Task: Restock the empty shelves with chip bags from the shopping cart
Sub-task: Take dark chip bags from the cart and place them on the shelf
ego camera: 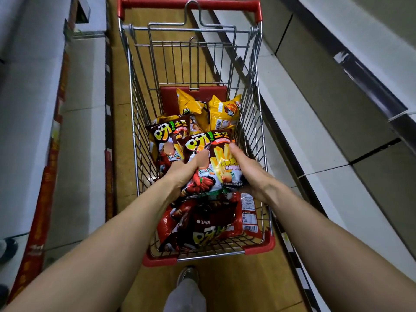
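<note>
Aisle: wood-look floor (236,289) runs between white shelves (315,113) along both frame edges.
Held bag: dark red chip bag (210,146), centre frame, on top of the cart's load, gripped by both hands.
Left hand (182,174): curled round the bag's lower left edge, thumb across its front.
Right hand (249,174): curled round the right edge, thumb on the front.
Other bags: dark red bags (202,224) below it, yellow bags (225,113) above.
Cart: wire shopping cart (258,70), red trim, holds them all.

"呀!土豆" on front dark-red bag (203,141), same on rear dark-red bag (166,134), rest illegible
</note>
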